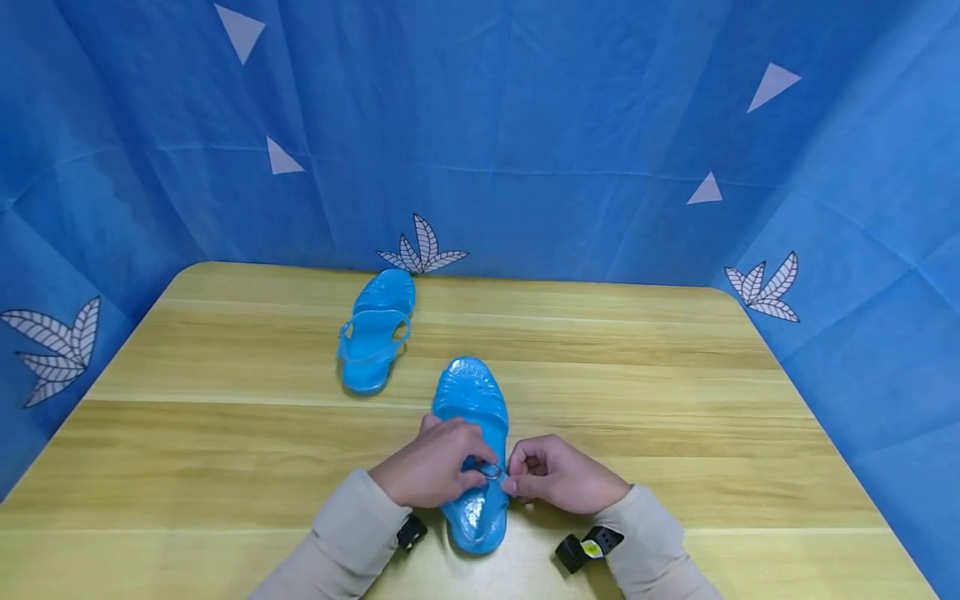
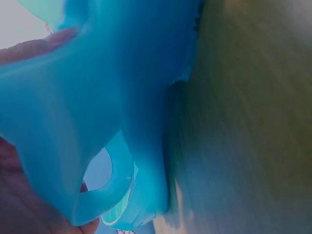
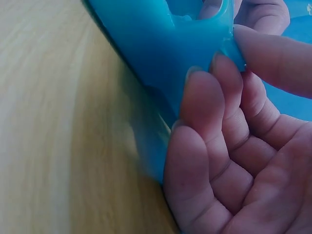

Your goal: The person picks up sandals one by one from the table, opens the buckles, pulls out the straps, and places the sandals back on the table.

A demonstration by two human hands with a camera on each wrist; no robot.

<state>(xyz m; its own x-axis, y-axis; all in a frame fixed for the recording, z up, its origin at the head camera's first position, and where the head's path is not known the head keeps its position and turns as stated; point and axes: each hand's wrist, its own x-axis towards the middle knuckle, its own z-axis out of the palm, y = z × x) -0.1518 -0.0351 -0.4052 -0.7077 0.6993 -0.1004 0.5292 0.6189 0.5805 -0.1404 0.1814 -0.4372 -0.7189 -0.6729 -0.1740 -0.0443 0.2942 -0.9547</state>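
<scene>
Blue cloth (image 1: 495, 108) printed with pale triangles (image 1: 242, 32) and leaf sprigs (image 1: 422, 244) hangs around a wood-grained counter (image 1: 637, 383), on which the near sandal (image 1: 487, 429), glossy and bright blue, lies sole down. The far sandal (image 1: 367, 342), also blue, sits beyond the near sandal and to its left, well apart from it. From the left side of the near sandal, the left hand (image 1: 442, 468) reaches across its middle and grips its strap (image 3: 212, 34), thumb and fingers bent around it. At the right edge of the near sandal, the right hand (image 1: 558, 475) pinches the strap's end between thumb and forefinger, the other fingers curled alongside. Beige sleeves (image 1: 348, 533) come in from either side of the near sandal's closer end, each with a black wristband (image 1: 573, 552); the one to its right carries a yellow mark.
</scene>
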